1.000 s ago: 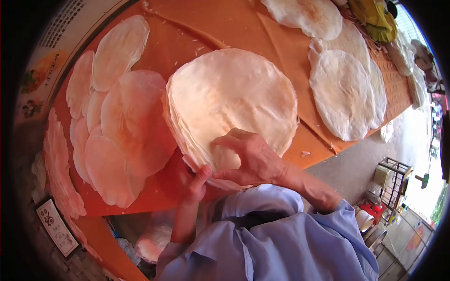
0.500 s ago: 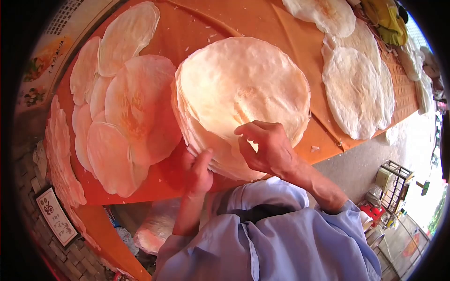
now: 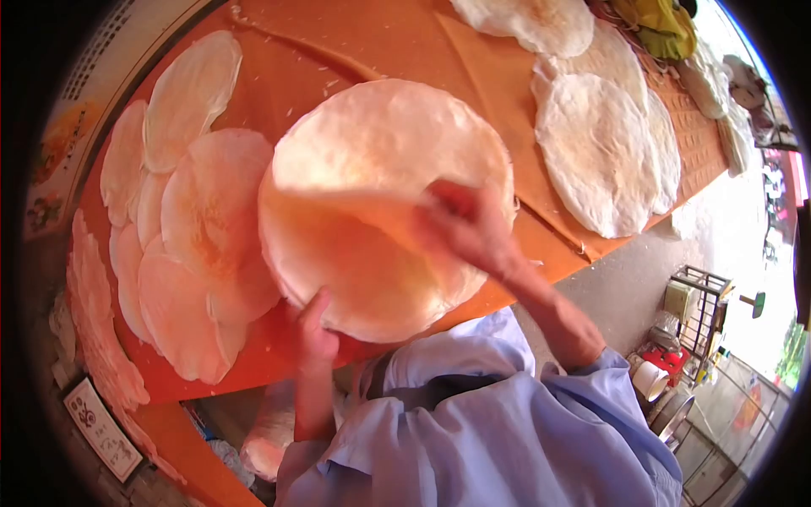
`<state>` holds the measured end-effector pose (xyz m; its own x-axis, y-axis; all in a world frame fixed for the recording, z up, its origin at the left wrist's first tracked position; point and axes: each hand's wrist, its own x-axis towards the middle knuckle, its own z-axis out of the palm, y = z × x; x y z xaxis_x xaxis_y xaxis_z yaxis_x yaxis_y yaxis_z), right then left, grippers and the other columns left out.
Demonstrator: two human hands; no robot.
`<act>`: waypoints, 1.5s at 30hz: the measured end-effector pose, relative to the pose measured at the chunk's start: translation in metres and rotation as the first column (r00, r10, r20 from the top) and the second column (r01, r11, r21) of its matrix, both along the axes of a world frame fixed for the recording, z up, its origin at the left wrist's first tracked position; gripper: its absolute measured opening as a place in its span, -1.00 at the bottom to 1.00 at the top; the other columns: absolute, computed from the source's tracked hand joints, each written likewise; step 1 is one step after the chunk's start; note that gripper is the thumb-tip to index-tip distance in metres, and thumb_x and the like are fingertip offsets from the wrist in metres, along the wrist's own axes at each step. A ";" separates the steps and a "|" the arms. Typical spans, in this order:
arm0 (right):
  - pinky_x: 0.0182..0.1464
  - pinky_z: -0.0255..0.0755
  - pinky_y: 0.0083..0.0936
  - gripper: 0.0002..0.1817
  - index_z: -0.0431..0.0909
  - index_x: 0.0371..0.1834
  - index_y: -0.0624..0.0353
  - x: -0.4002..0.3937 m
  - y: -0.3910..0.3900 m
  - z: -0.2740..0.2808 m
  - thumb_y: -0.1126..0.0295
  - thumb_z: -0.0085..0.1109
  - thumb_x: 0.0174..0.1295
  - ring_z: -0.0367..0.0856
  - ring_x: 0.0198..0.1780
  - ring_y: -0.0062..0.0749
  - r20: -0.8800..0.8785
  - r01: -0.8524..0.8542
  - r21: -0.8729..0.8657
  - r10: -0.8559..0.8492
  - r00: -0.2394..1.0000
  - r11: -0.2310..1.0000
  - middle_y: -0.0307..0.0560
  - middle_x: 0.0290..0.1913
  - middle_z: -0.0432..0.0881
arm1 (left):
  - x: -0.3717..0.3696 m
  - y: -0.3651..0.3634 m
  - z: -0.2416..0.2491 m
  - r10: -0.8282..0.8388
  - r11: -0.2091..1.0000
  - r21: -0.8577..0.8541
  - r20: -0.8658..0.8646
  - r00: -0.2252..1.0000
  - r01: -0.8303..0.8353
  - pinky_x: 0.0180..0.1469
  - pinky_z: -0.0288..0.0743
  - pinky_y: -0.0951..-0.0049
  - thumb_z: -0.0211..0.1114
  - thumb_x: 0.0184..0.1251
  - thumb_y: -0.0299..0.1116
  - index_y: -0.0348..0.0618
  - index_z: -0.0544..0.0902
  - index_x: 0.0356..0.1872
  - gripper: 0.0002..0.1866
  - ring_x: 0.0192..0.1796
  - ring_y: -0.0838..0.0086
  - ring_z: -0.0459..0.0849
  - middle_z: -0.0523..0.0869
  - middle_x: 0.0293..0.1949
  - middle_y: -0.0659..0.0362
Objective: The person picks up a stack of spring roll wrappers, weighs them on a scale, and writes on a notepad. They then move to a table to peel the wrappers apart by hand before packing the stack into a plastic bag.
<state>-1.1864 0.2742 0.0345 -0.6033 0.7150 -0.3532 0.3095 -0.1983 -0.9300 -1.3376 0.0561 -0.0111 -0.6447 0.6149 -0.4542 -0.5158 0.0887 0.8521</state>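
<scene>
A stack of large, thin round flatbreads (image 3: 363,296) lies near the front edge of the orange-covered table. My right hand (image 3: 465,221), blurred by motion, is closed on the near edge of the top flatbread (image 3: 389,127). That sheet is raised and folded back, so the layer beneath shows. At the stack's near left rim is my left hand (image 3: 316,336), its thumb lying over the edge and its other fingers mostly hidden; it grips the rim of the stack.
Overlapping flatbreads (image 3: 215,215) spread across the table's left side, with a ragged pile (image 3: 97,313) at the far left edge. More flatbreads (image 3: 596,152) lie at the right, near a yellow cloth (image 3: 663,25). A metal rack (image 3: 705,313) stands on the floor at right.
My right hand has moved up and away from me, peeling the top flatbread's near edge back. My left hand stays at the rim. The whole view has shifted slightly.
</scene>
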 end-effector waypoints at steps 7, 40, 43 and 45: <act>-0.29 0.56 -0.55 -0.77 0.58 -0.17 0.27 0.047 0.152 0.084 0.32 0.19 0.25 0.64 -0.35 -0.47 -0.576 0.133 0.003 -0.107 0.811 0.991 -0.16 -0.36 0.64 | -0.016 -0.034 -0.054 0.020 0.997 0.068 0.255 0.967 -0.038 0.39 0.25 0.21 0.17 0.26 -0.53 -0.09 0.17 0.45 -0.30 0.35 0.30 0.38 0.39 0.35 0.17; -0.43 0.34 -0.71 -0.58 0.48 -0.05 0.29 0.301 0.007 -0.064 0.24 0.35 0.16 0.49 -0.45 -0.55 0.434 0.463 0.734 -0.868 0.243 0.497 -0.22 -0.47 0.52 | 0.003 -0.014 -0.006 -0.168 0.956 0.242 -0.012 0.986 0.166 0.39 0.22 0.16 0.30 0.21 -0.27 -0.21 0.16 0.43 -0.22 0.38 0.23 0.32 0.33 0.36 0.10; -0.43 0.30 -0.63 -0.54 0.42 0.11 0.19 0.189 -0.008 -0.033 0.53 0.32 0.13 0.33 -0.48 -0.62 0.109 0.459 0.589 -0.628 0.771 0.665 -0.34 -0.48 0.37 | 0.008 0.011 0.018 -0.267 0.928 0.189 -0.266 0.926 0.322 0.37 0.22 0.25 0.34 0.19 -0.23 -0.21 0.15 0.43 -0.19 0.35 0.29 0.33 0.34 0.33 0.11; -0.31 0.45 -0.59 -0.47 0.51 0.10 0.20 0.107 -0.032 0.003 0.37 0.45 0.04 0.55 -0.29 -0.56 0.126 0.090 0.257 -0.125 0.984 0.962 -0.20 -0.29 0.59 | 0.010 0.021 0.023 -0.292 0.925 0.173 -0.249 0.924 0.339 0.32 0.27 0.29 0.34 0.20 -0.23 -0.23 0.20 0.39 -0.23 0.31 0.34 0.37 0.38 0.29 0.10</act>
<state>-1.0795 0.2423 0.0371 -0.4752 0.8490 -0.2309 0.4293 -0.0054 -0.9031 -1.3271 0.0767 0.0121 -0.4685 0.8678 -0.1657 -0.2934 0.0241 0.9557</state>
